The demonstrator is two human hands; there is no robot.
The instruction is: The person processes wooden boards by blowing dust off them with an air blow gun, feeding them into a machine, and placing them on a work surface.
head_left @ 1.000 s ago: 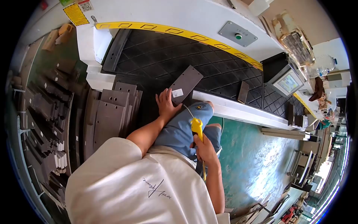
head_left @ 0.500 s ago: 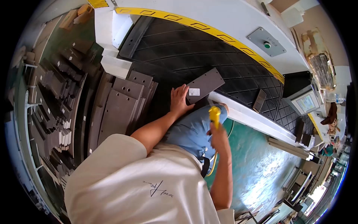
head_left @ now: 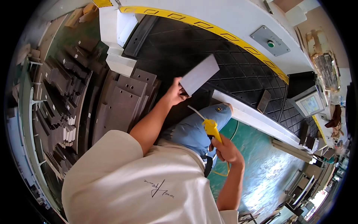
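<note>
- Right hand [head_left: 226, 149]: wrapped round a yellow air gun [head_left: 211, 127], its nozzle [head_left: 195, 111] pointing at the panel's near end, apart from it; nothing shows between.
- Left hand [head_left: 176, 92], nearer: grasping the tilted panel [head_left: 200, 74], whose long axis runs forward-right from it.
- Stacked panels [head_left: 125, 106]: left.
- White rail [head_left: 246, 116]: along the black bed [head_left: 242, 67]'s near edge.
- Small block [head_left: 264, 101]: near that edge.

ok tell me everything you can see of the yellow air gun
The yellow air gun has a smooth, plastic-looking body and a thin, pale nozzle slanting up and left in the picture, clear of the panel. The right hand grips its handle, in front of the blue shorts; a thin yellow hose shows below.
</note>
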